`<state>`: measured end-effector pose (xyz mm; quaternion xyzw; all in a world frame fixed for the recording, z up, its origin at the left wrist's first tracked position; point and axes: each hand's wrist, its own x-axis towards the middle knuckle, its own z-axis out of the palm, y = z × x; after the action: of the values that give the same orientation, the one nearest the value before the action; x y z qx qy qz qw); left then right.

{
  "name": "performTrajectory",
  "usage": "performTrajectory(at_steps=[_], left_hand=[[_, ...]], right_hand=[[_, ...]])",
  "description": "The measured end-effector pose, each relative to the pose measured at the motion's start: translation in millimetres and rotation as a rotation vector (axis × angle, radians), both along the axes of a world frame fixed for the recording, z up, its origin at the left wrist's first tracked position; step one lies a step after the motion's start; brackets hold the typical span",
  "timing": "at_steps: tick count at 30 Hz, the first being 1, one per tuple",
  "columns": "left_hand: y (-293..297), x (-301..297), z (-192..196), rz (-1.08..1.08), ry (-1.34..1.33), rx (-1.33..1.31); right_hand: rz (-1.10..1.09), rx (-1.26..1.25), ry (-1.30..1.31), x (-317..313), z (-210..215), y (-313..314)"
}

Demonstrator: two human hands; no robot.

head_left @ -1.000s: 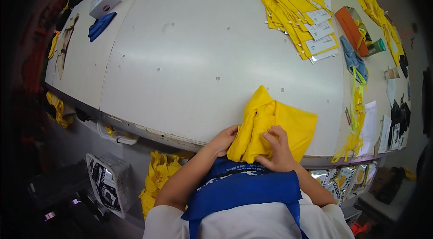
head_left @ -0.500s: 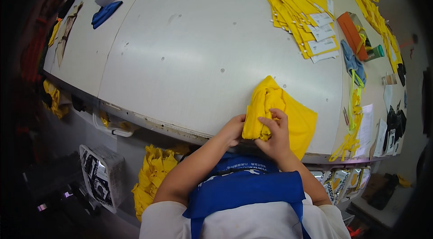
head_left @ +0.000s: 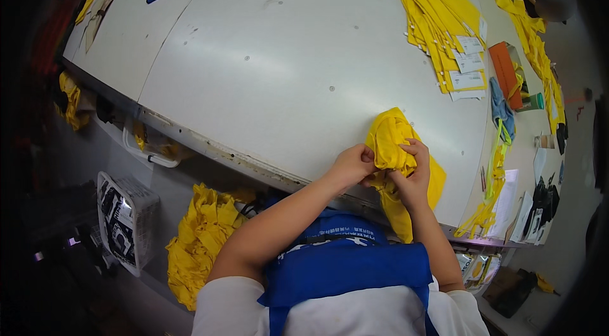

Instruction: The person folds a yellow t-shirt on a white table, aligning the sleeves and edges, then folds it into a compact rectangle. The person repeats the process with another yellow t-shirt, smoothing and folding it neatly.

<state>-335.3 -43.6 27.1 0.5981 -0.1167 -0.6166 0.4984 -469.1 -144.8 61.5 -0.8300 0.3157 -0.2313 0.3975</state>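
Note:
A bunched and partly folded yellow cloth (head_left: 389, 139) lies at the table's front edge. One part of it spreads flat to the right, and a tail hangs down over the edge toward my apron. My left hand (head_left: 356, 164) pinches the cloth's left side, fingers closed. My right hand (head_left: 415, 177) grips it from the right, with the thumb underneath and the fingers bent over the folds. Some of the fingertips are hidden in the fabric.
Flat yellow pieces with white labels form a stack (head_left: 438, 31) at the far right of the table (head_left: 254, 101). An orange box (head_left: 504, 69) and yellow-green straps (head_left: 498, 158) lie along the right side. Below the table is a yellow fabric heap (head_left: 203, 241) beside a white basket (head_left: 136, 228).
The cloth has been lifted and bunched rather than lying in a neat fold, and a tail now hangs over the edge. Both hands have closed in on it. The whole view has shifted slightly.

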Motion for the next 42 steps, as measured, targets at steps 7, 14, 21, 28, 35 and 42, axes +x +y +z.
performTrajectory(at_steps=[7,14,21,28,35,42], left_hand=[[3.2,-4.0,-3.6,0.026,-0.341,-0.040],[-7.7,-11.1,-13.4,0.060,-0.407,-0.016],[14.4,7.5,-13.3,-0.144,-0.540,-0.233],[16.6,20.4,-5.8,-0.288,-0.913,-0.116],[33.1,7.0,-40.4,0.064,-0.538,-0.069],[35.4,1.0,-17.9,0.182,-0.531,-0.148]], right_hand=[[-0.041,0.093,-0.030,4.4,-1.9,0.4],[-0.043,0.110,-0.046,2.5,-3.0,-1.0],[-0.041,0.059,-0.079,-0.8,-8.9,-1.3],[0.146,-0.406,0.238,19.8,25.3,17.5],[0.356,-0.609,0.444,22.3,11.2,24.2],[0.572,-0.624,0.669,35.5,6.4,27.3]])
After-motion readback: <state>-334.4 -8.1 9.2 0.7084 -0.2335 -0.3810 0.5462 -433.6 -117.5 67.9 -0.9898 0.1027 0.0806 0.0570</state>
